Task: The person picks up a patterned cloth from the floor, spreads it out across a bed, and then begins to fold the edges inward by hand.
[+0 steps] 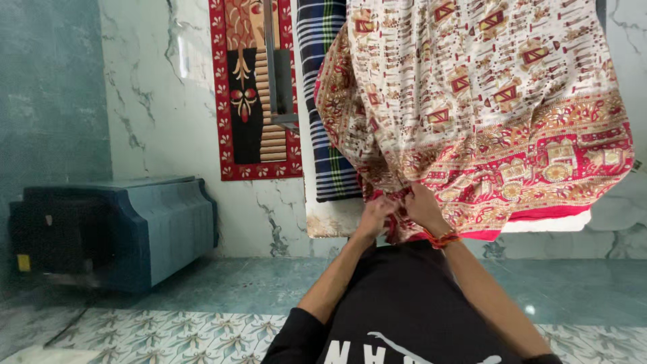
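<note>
The cream cloth (485,101) with its red and brown printed pattern fills the upper right of your view, hanging in front of you with a broad red border band along its lower edge, and its lowest bunched corner comes down to your 2 hands. Your left hand (375,214) is closed on that gathered edge, fingers curled into the folds, and your right hand (423,205) pinches the same edge just beside it, so the 2 hands touch or nearly touch at the cloth. An orange thread band (441,238) circles your right wrist. Your black shirt (404,310) shows below the forearms. Behind the cloth on its left side hangs a dark blue striped fabric (330,135), and further left a red-bordered patterned hanging (255,94) lies against the white marble wall (155,101). A metal bar (271,54) crosses in front of that hanging. Down at the left, a blue upholstered seat (135,222) stands on the teal tiled floor (256,283), well apart from your hands.
</note>
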